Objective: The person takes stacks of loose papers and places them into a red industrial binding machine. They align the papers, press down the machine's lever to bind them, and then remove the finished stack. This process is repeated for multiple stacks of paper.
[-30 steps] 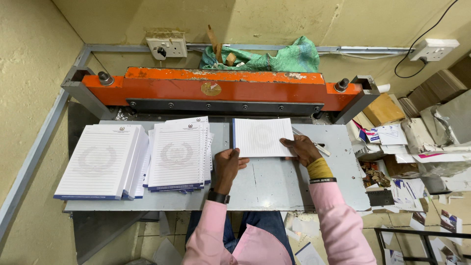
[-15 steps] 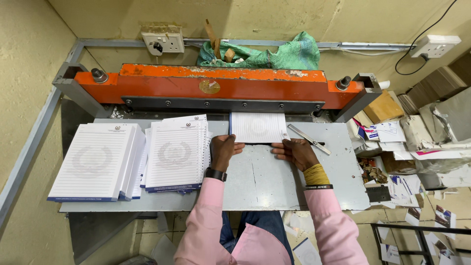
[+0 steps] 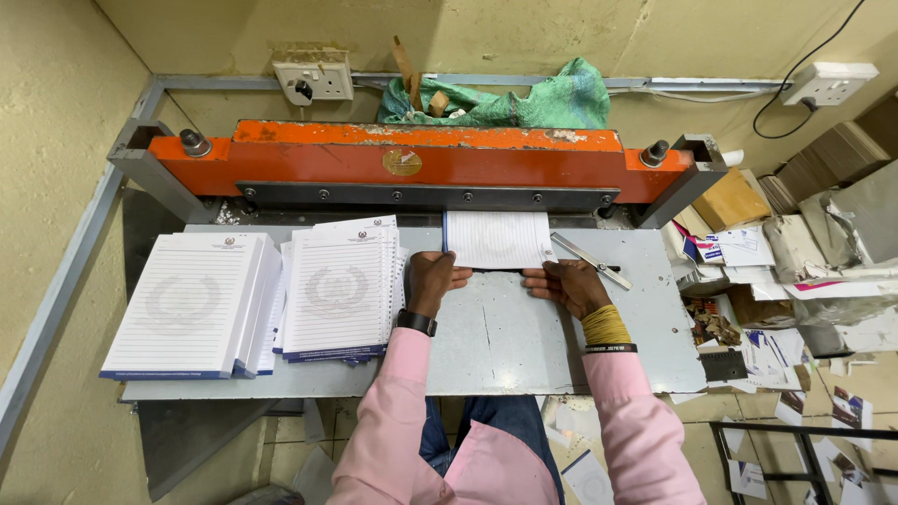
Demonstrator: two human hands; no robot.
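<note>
Paper is going further under the orange cutter bar (image 3: 421, 159): a second ago the small white pad (image 3: 498, 239) was lying out on the grey tabletop (image 3: 505, 337), clear of the machine, and now its far edge is sitting right at the dark clamp strip beneath the bar. Both hands have followed it forward. The left hand (image 3: 432, 281) is curling its fingers against the pad's near left corner, and the right hand (image 3: 569, 283) is pressing flat-fingered on the near right corner, thumb spread along the edge; neither is lifting it, both are pushing and squaring it. By my reading, the pad is now being lined up under the bar.

A thin metal ruler (image 3: 589, 261) is lying slantwise just beside the right hand, untouched. To the left, two stacks of lined notepads (image 3: 271, 295) are resting on the tabletop, well apart from the hands, the nearer one fanned unevenly.

As for containers, an open brown carton (image 3: 730, 198) is sitting to the right of the machine among loose printed sheets; what it holds is not clear. A green cloth (image 3: 524, 101) is bunched behind the bar.
</note>
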